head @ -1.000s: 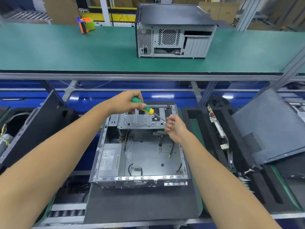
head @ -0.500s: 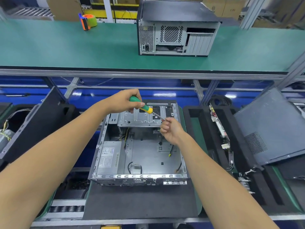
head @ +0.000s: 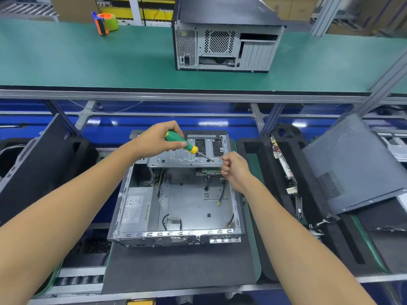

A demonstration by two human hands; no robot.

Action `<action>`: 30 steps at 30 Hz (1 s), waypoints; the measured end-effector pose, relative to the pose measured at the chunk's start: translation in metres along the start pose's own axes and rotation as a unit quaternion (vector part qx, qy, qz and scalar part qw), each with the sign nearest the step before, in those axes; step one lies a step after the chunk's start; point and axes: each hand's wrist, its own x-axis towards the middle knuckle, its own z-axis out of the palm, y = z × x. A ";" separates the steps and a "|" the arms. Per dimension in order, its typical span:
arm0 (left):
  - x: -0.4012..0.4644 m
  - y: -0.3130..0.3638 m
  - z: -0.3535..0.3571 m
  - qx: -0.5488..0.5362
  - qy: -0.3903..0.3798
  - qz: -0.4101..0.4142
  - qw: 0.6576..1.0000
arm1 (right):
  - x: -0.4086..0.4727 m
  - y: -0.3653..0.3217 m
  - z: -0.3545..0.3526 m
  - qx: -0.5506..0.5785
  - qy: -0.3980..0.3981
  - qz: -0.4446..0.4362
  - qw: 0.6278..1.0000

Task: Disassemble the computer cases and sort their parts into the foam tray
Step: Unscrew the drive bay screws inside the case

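An opened computer case [head: 176,234] lies flat on a dark mat in front of me, with a power supply [head: 135,209] at its left and a metal drive bracket [head: 185,158] across its far end. My left hand [head: 157,138] grips a green and yellow screwdriver [head: 181,143], whose tip points at the bracket's right part. My right hand [head: 232,168] is curled at the case's far right corner, just right of the tip; whether it holds something small is hidden. A black foam tray [head: 315,234] to the right holds a circuit board [head: 284,164].
A second closed computer case [head: 224,36] stands on the green upper shelf [head: 88,62], with an orange and green tape dispenser [head: 105,23] at its far left. A grey side panel [head: 352,164] leans on the right foam tray. Another black foam tray [head: 39,168] stands at the left.
My right hand has drawn slightly back from the screwdriver tip toward the case's right wall. The left hand and screwdriver stay over the bracket.
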 end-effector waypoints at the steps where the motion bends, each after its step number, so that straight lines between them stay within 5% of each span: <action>1: 0.000 0.002 0.005 -0.008 0.008 0.007 1.000 | -0.001 -0.001 -0.005 -0.016 0.002 -0.012 1.000; 11: 0.024 0.038 0.080 -0.093 0.012 0.053 0.994 | -0.020 -0.011 -0.081 0.018 0.106 -0.025 0.994; 20: 0.039 0.059 0.157 0.019 -0.034 0.084 0.996 | -0.031 0.014 -0.185 -0.141 0.171 0.066 0.973; 30: 0.034 0.062 0.197 0.147 -0.045 0.050 0.987 | -0.025 0.061 -0.223 -0.238 0.108 0.174 0.949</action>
